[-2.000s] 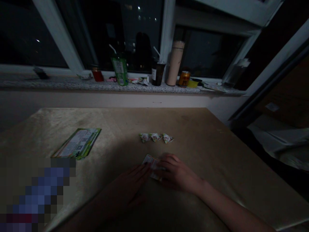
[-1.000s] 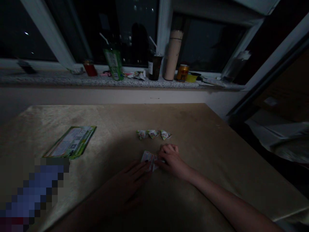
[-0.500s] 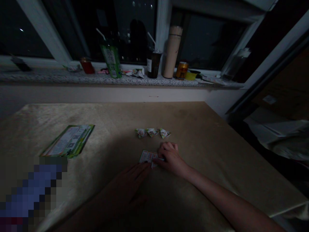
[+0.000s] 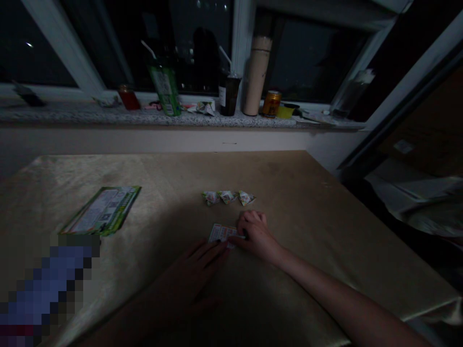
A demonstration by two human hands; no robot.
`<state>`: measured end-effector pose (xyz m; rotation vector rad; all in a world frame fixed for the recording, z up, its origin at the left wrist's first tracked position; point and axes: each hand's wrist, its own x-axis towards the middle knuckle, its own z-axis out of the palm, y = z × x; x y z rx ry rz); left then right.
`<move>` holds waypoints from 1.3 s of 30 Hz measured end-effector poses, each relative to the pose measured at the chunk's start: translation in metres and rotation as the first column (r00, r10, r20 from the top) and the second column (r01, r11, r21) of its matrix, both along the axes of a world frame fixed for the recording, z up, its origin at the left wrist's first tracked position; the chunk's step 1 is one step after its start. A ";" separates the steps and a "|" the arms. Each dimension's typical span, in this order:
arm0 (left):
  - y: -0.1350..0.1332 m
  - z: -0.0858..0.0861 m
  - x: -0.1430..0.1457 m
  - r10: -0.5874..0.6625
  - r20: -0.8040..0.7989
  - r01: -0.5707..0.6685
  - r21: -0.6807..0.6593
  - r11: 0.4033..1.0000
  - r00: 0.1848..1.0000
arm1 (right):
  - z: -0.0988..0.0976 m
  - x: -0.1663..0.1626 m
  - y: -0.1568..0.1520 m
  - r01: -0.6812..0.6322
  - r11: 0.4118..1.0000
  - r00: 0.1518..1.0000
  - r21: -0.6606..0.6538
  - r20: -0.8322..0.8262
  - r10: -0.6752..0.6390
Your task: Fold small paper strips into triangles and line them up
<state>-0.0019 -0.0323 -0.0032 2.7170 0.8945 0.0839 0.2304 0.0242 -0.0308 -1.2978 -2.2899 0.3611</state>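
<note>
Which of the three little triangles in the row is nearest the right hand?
The rightmost triangle, just beyond the right hand; the middle triangle and leftmost triangle lie leftward, farther off.

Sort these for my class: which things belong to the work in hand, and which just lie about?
In the work:
printed paper, touched by left hand and right hand
triangular pieces, likely
green printed sheets, perhaps

Lying about on the windowsill:
red jar
green container
dark cup
tan flask
orange can
</note>
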 end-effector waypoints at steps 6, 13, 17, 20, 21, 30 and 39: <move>-0.002 -0.002 0.000 -0.016 0.006 0.016 0.013 1.000 1.000 | -0.001 -0.001 0.001 0.011 1.000 1.000 -0.013 -0.012 -0.012; 0.000 -0.004 -0.003 -0.034 -0.017 0.033 -0.016 0.999 0.999 | 0.003 0.000 -0.001 0.010 1.000 1.000 -0.023 0.014 -0.010; -0.001 0.001 -0.003 -0.042 -0.021 0.041 -0.031 0.999 0.999 | 0.004 0.000 -0.003 0.000 1.000 0.999 -0.007 0.037 0.001; -0.001 0.004 -0.002 -0.019 -0.020 0.018 -0.017 1.000 1.000 | 0.004 0.000 -0.003 0.004 1.000 0.999 -0.003 0.049 -0.003; -0.001 0.005 -0.001 -0.012 -0.019 0.012 -0.012 1.000 1.000 | 0.003 0.000 -0.003 0.006 1.000 0.999 -0.004 0.049 -0.006; -0.001 -0.002 0.001 -0.014 -0.055 0.015 0.020 1.000 0.998 | 0.001 0.000 0.000 0.008 1.000 0.999 -0.019 0.031 -0.007; -0.001 0.000 0.002 -0.017 -0.051 0.019 0.045 0.999 0.999 | 0.001 -0.001 -0.001 0.021 1.000 0.999 -0.013 0.041 -0.020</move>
